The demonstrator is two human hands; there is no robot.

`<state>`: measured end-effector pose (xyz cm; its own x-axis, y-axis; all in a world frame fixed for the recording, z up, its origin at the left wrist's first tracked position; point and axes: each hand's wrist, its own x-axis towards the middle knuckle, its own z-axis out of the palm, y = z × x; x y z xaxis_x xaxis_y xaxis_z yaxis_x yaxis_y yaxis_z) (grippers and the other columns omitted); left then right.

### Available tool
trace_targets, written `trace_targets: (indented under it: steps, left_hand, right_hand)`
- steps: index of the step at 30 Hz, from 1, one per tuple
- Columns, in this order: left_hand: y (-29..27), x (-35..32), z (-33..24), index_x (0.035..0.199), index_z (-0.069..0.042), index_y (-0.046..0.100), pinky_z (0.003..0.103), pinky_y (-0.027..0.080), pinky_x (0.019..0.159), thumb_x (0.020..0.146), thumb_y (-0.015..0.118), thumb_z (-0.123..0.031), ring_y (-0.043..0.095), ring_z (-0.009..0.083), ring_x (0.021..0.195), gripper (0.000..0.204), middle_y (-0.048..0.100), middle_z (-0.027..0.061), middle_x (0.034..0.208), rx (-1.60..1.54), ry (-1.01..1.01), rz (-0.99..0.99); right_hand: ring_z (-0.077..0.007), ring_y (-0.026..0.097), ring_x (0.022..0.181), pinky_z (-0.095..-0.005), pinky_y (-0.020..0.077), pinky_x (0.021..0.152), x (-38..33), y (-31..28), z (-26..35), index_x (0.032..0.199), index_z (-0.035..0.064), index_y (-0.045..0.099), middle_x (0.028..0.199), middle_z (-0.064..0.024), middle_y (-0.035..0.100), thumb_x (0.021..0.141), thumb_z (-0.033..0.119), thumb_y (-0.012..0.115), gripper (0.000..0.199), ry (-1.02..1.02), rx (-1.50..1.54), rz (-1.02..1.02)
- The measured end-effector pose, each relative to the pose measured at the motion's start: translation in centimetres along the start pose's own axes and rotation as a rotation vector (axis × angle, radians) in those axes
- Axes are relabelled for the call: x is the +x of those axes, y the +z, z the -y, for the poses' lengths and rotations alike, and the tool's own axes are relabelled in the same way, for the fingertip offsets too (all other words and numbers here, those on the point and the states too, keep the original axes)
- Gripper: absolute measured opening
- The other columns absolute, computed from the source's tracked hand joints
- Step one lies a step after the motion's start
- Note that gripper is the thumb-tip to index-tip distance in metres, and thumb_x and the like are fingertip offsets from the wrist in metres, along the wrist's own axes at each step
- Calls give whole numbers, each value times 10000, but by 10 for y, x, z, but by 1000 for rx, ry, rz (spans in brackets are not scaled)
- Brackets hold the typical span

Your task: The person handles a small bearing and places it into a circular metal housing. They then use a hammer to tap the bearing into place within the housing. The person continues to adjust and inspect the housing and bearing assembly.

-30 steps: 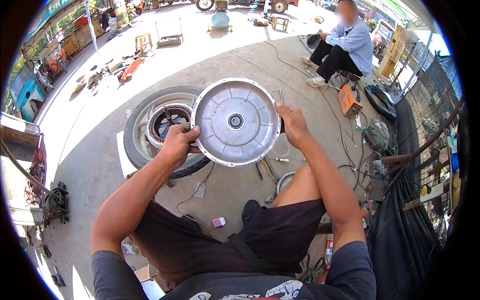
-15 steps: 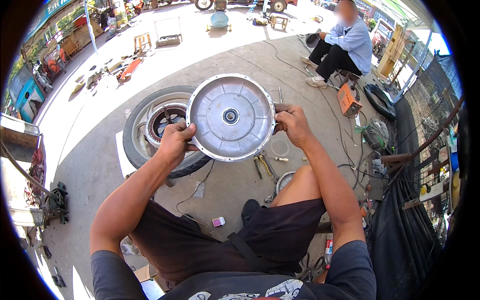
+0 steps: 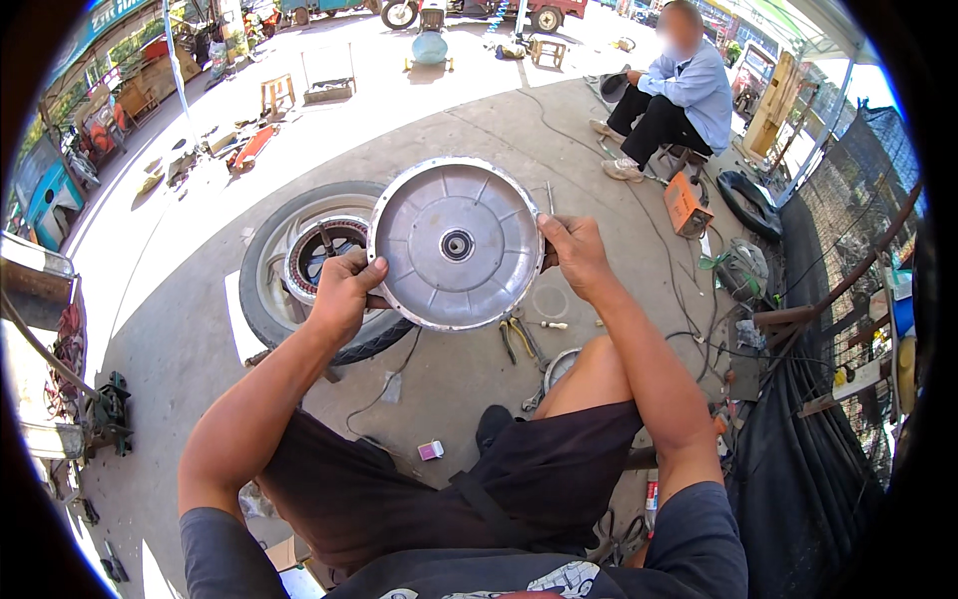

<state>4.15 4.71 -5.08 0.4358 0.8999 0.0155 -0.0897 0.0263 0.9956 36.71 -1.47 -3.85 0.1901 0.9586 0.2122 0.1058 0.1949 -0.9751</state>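
Between my two hands is a round metal motor cover [image 3: 414,215], its ribbed inner face toward me and a bearing [image 3: 457,245] at its centre. My left hand [image 3: 346,290] grips the lower left rim, thumb on the face side and fingers behind. On the opposite rim, my right hand [image 3: 577,255] is closed with its thumb near the edge. Behind the cover and to its left lies a wheel [image 3: 264,299] with a black tyre, its hub open. Inside the hub shows a ring of motor windings [image 3: 299,270] with a shaft; the cover hides part of the wheel.
Pliers [image 3: 509,341] lie on the concrete beyond my knees, beside a thin ring [image 3: 550,300]. A small pink-and-white box [image 3: 431,450] sits near my foot. At the right are an orange machine [image 3: 688,205] with cables and a seated person [image 3: 679,95]. Black netting [image 3: 788,429] hangs alongside.
The cover has tilted a little and shifted slightly down in the view. My right thumb now lies higher along the rim. Both hands keep hold, and the whole scene has shifted slightly left.
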Motion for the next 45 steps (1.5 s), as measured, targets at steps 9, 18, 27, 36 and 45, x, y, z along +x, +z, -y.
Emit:
trace_targets:
  steps: [9, 18, 27, 36, 45]
  left_hand:
    - [1, 4, 4, 1043, 81, 631, 326, 623, 621, 994, 571, -190, 708, 213, 738, 282, 694, 151, 917, -80, -91, -48]
    - [0, 6, 0, 1072, 55, 636, 304, 604, 606, 1006, 546, -205, 704, 196, 711, 283, 699, 136, 903, -67, -88, -51]
    - [-2, 7, 1, 1006, 92, 637, 308, 622, 594, 989, 571, -154, 704, 209, 701, 255, 690, 152, 880, -87, -32, -58]
    - [1, 6, -1, 1024, 66, 650, 291, 600, 577, 991, 571, -177, 697, 190, 692, 258, 695, 132, 876, -76, -39, -72]
    - [-1, 5, 0, 1015, 74, 654, 276, 598, 580, 986, 588, -180, 697, 193, 690, 264, 697, 134, 867, -100, -12, -63]
  right_hand:
    - [-124, 623, 622, -271, 532, 568, -2, 4, 8, 985, -112, 698, 754, -82, 670, 908, 143, 599, 285, 17, -70, -38]
    - [-136, 649, 705, -278, 551, 628, -5, 3, 14, 1096, -119, 673, 858, -109, 699, 852, 66, 592, 316, -27, 48, 68]
    - [-173, 679, 824, -313, 578, 683, -3, 1, 10, 1184, -112, 629, 979, -136, 700, 879, 77, 638, 360, 41, 173, 93]
    - [-186, 678, 902, -313, 563, 784, -2, -6, 2, 1234, -101, 604, 1079, -159, 699, 825, 52, 706, 449, -58, 118, 192]
    - [-205, 658, 1032, -321, 543, 891, -7, -4, 9, 1305, -94, 565, 1171, -168, 679, 737, 9, 734, 602, -73, 151, 201]
